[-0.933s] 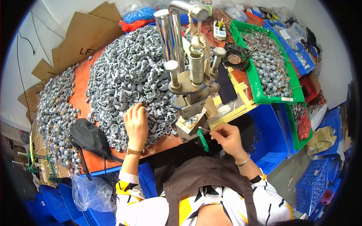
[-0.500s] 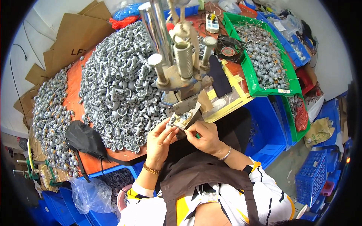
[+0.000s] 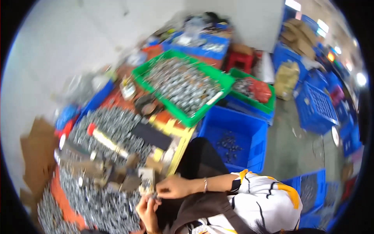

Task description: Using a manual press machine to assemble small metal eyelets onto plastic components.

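Note:
My left hand (image 3: pixel 148 212) is closed in a pinch at the bottom of the view, with a small grey part (image 3: pixel 154 197) at its fingertips, blurred by motion. Just right of it, my right hand (image 3: pixel 174 187) has its fingers curled together; what they hold, if anything, is hidden. Both hands meet at the near edge of a small metal fixture (image 3: pixel 147 180) with pale material in it. This fixture belongs to a press (image 3: pixel 93 165), smeared in the picture. Around the press spreads a large pile of grey plastic parts (image 3: pixel 109 208) on the orange table.
A green tray (image 3: pixel 177 113) of round grey parts stands beyond the hands, with a dark flat phone-like object (image 3: pixel 151 135) nearer. At right are a blue bin (image 3: pixel 255 134) with a few parts, a smaller green tray (image 3: pixel 269 105) with a red bag, and a blue crate (image 3: pixel 317 107).
The view has swung to the right, so the press and hands now appear lower and further left, and more floor and bins show. Both hands stay together at the fixture.

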`<move>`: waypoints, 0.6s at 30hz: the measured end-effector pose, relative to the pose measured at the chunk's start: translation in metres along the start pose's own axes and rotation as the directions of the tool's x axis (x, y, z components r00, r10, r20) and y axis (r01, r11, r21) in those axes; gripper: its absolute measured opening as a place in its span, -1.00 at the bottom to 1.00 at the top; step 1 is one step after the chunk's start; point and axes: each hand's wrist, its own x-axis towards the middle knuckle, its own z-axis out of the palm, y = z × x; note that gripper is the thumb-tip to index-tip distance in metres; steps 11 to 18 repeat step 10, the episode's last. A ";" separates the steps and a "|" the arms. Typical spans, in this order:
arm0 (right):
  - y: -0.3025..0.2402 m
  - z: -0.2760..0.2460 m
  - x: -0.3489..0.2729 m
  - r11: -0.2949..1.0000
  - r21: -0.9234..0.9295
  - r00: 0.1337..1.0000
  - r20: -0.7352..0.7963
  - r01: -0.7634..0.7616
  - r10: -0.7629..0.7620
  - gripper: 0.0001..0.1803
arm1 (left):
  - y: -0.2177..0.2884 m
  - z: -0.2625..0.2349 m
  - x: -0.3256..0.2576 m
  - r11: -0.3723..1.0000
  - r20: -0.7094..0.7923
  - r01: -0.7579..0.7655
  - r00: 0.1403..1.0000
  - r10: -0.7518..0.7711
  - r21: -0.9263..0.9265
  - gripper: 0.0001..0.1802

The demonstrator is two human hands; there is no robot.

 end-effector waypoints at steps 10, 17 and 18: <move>0.018 0.006 -0.025 0.443 0.766 0.874 0.323 -0.466 0.363 -0.73 | -0.040 0.006 0.013 0.390 0.423 -0.770 0.614 0.666 0.504 -0.70; 0.018 0.006 -0.025 0.443 0.766 0.874 0.323 -0.466 0.363 -0.73 | -0.040 0.006 0.013 0.390 0.423 -0.770 0.614 0.666 0.504 -0.70; 0.018 0.006 -0.025 0.443 0.766 0.874 0.323 -0.466 0.363 -0.73 | -0.040 0.006 0.013 0.390 0.423 -0.770 0.614 0.666 0.504 -0.70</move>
